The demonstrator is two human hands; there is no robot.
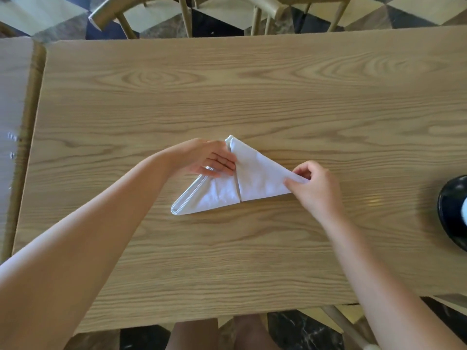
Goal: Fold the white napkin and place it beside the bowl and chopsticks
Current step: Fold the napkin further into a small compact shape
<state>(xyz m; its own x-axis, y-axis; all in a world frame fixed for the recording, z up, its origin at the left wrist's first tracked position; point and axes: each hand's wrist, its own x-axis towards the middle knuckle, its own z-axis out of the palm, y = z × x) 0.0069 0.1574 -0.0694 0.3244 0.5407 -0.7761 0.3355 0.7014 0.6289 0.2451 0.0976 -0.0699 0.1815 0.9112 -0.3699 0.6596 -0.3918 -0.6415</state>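
Observation:
The white napkin [255, 178] lies folded into a triangle at the middle of the wooden table [227, 92], with a seam running down its centre. My left hand [209, 157] rests on the napkin's upper left part, fingers flat along the centre seam. My right hand [313, 185] pinches the napkin's right corner between thumb and fingers. A dark bowl [452, 210] shows partly at the right edge of the view, well apart from the napkin. No chopsticks are in view.
Wooden chairs [121, 13] stand beyond the table's far edge. A second table [12, 97] adjoins on the left. The near table edge runs just above my knees, over a dark and light tiled floor.

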